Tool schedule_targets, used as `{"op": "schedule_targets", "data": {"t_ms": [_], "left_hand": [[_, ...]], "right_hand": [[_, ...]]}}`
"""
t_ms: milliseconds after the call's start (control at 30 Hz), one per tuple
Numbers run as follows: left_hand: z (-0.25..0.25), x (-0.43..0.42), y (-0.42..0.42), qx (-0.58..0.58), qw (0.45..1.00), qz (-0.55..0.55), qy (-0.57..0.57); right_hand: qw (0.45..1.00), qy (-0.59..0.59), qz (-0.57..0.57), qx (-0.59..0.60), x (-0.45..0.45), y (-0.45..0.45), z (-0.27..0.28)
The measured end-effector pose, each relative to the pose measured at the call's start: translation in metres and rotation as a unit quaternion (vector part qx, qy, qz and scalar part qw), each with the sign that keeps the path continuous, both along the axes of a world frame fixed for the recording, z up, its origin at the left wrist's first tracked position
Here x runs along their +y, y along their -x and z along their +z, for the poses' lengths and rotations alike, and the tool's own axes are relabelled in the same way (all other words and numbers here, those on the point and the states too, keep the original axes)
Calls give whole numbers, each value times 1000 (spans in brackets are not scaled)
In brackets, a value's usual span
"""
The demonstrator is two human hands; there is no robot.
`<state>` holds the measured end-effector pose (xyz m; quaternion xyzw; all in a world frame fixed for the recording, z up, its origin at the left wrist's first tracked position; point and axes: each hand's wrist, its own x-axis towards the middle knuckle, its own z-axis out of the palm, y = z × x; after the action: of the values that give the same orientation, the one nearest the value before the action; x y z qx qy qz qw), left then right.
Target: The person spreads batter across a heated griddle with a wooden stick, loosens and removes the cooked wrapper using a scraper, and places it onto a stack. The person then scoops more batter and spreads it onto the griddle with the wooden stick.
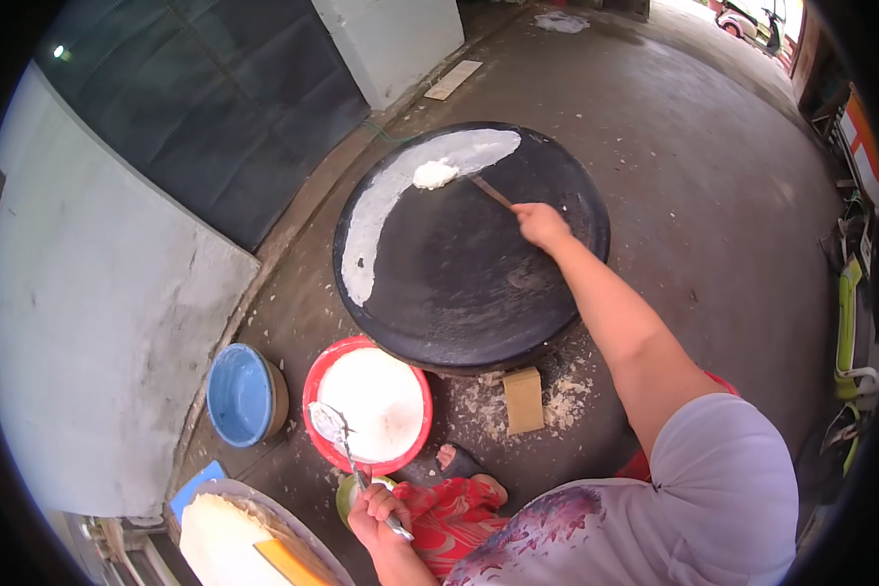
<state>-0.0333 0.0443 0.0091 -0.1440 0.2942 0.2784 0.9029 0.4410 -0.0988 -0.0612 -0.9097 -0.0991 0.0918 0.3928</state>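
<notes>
My right hand (542,226) is wrapped round the handle of a spreading tool (491,191) over the large round black griddle (469,264). A lump of white batter (435,175) lies by the tool's far end, and a thin curved band of batter (381,210) covers the griddle's far and left edge. In my left hand (379,515) is the handle of a metal ladle (330,424), its batter-coated bowl over the red basin (426,415) of white batter. The ladle's handle end sticks out past my fingers.
A blue basin (238,396) stands left of the red one. At the lower left is a stack of pale flat rounds (225,547) with a yellow object (291,565) on it. A cardboard piece (524,400) lies among crumbs below the griddle. My sandalled foot (459,461) is near the red basin.
</notes>
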Motion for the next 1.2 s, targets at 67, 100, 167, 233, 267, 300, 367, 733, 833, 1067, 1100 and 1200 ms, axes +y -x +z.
{"op": "schedule_targets", "data": {"t_ms": [67,100,167,233,267,300,367,733,833,1067,1100,1200], "left_hand": [[-4,3,1,30,999,17,-1],[-5,5,1,33,999,16,0],[-1,4,-1,32,999,14,2],[2,4,-1,30,999,14,5],[2,3,-1,24,1000,9,8],[2,2,1,21,1000,5,11],[-2,3,4,16,1000,4,-2],[-1,0,-2,19,1000,-1,-14],[-2,1,-2,16,1000,2,-4],[-3,0,-1,36,999,-1,-20],[-1,1,-2,34,999,-7,-23],[1,0,-2,30,999,-13,-27]], "right_hand": [[998,33,50,23,27,18,12],[996,53,69,24,28,23,22],[993,94,67,4,19,33,46],[987,151,18,-56,-9,44,62],[979,189,-64,-43,-18,38,54],[989,117,-87,-38,-31,24,27],[998,11,-63,-24,-25,16,-6],[995,16,101,-9,25,26,14],[980,19,198,12,23,30,21],[998,14,55,-3,-11,25,0],[996,-10,89,4,3,29,-11],[971,66,228,8,17,61,27]]}}
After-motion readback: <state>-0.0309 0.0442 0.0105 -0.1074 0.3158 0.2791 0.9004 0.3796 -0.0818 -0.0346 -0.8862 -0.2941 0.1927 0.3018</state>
